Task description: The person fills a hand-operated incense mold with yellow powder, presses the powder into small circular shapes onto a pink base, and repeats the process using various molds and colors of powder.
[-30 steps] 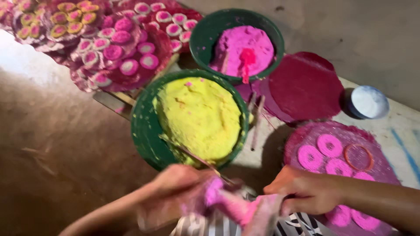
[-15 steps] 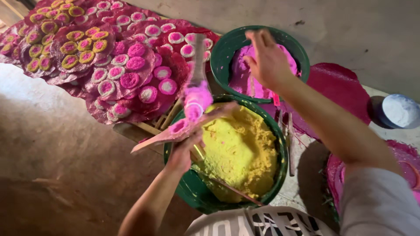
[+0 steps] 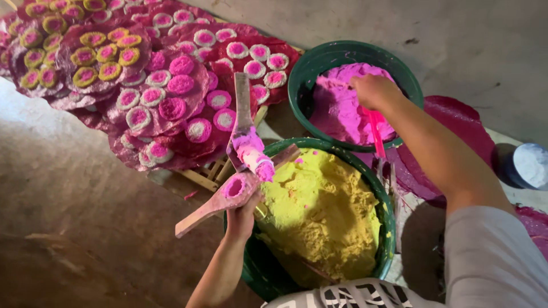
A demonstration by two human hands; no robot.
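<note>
Left hand [image 3: 242, 214] has its grip clamped round the middle of a hinged wooden mould [image 3: 237, 171], held open like a V over the left rim of the green tub of yellow dough [image 3: 319, 214], which I'll use as the landmark for everything else. The lower arm of the mould has a round cavity packed with pink, and the upper arm carries a lump of pink dough on its face, so this one looks loaded but not yet pressed out, as far as I can judge. Up and left of the yellow tub, dark red sheets [image 3: 171, 131] are covered with finished round pieces [image 3: 180, 85]: pink ones, pink-and-white ones, and yellow-ringed ones farther off in the corner. That's a lot done already, and both tubs are still heaped, so I'd guess plenty is left. Just behind the yellow tub sits a second green tub of pink dough [image 3: 342, 102]. The right hand [image 3: 374, 91] is down in it, grip closed on pink dough, with what looks like a pink-smeared stick just below the hand; can't tell if the fingers hold that too. To the right of the yellow tub lie more dark red sheets, and past them a small white-topped container [image 3: 528, 165] at the edge.
</note>
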